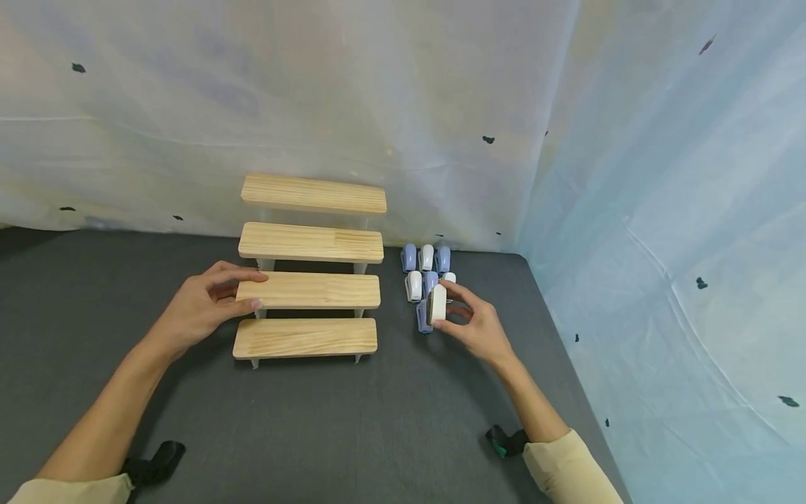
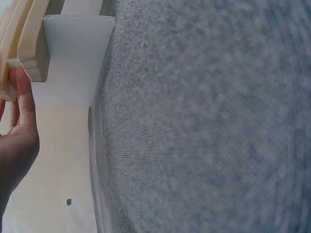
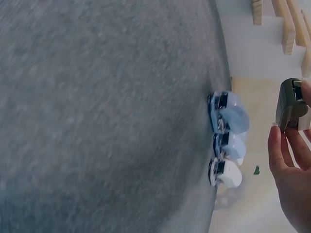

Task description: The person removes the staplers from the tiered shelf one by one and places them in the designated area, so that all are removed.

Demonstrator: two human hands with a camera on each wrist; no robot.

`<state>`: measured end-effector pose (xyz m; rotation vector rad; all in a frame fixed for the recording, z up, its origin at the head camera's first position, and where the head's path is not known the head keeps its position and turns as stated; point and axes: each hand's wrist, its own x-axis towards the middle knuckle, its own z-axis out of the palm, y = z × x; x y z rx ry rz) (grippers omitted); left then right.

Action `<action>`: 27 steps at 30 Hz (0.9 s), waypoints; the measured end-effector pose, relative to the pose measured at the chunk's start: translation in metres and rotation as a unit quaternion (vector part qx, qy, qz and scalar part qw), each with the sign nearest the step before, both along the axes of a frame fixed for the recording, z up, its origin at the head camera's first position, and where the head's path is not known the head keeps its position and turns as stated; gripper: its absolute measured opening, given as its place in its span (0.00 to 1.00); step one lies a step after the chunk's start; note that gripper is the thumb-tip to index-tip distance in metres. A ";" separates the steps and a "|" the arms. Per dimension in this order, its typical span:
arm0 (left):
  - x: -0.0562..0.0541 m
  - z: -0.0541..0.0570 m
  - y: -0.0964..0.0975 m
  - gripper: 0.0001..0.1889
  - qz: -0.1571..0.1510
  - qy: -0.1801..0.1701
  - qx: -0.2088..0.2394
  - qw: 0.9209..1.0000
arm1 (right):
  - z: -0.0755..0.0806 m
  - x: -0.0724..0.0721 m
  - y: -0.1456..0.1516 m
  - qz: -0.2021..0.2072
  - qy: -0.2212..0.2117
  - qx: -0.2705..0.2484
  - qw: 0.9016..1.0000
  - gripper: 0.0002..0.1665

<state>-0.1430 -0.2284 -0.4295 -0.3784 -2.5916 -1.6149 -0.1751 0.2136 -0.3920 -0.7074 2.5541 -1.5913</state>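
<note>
A stepped display rack with wooden boards stands on the dark table. My left hand (image 1: 196, 308) grips the left end of its second board from the front (image 1: 315, 290); in the left wrist view, fingers (image 2: 25, 97) wrap that board's end. My right hand (image 1: 475, 325) pinches a small white stapler (image 1: 439, 304) between thumb and fingers, raised over the other staplers. Its dark underside (image 3: 290, 102) shows in the right wrist view. Below and behind it, several blue and white mini staplers stand grouped, among them a white one (image 1: 413, 286) and a blue one (image 1: 408, 257).
The rack's top board (image 1: 315, 194) is close to the pale sheet (image 1: 315, 84) hanging behind the table. Another sheet (image 1: 680, 245) runs along the table's right edge. The front board (image 1: 305, 338) sits low over the grey tabletop (image 1: 302, 434).
</note>
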 end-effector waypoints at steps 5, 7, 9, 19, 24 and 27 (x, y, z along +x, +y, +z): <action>0.000 0.000 0.000 0.21 0.001 0.002 0.000 1.000 | -0.005 -0.004 0.009 -0.016 -0.018 0.018 1.000 0.41; 0.001 0.000 0.001 0.21 0.002 0.004 -0.002 1.000 | -0.013 -0.009 0.015 -0.020 -0.025 0.016 0.999 0.41; 0.001 0.000 0.001 0.21 0.003 0.004 -0.001 1.000 | -0.023 -0.014 0.022 -0.022 -0.028 0.015 0.999 0.42; 0.001 0.000 0.001 0.21 0.002 -0.003 0.001 1.000 | -0.049 -0.026 0.040 -0.029 -0.031 0.027 0.999 0.42; 0.001 0.000 0.001 0.22 0.002 -0.005 0.001 1.000 | -0.052 -0.028 0.038 -0.025 -0.036 0.034 0.998 0.42; 0.001 0.000 0.001 0.22 0.002 -0.005 0.002 1.000 | -0.052 -0.028 0.038 -0.018 -0.032 0.036 0.999 0.42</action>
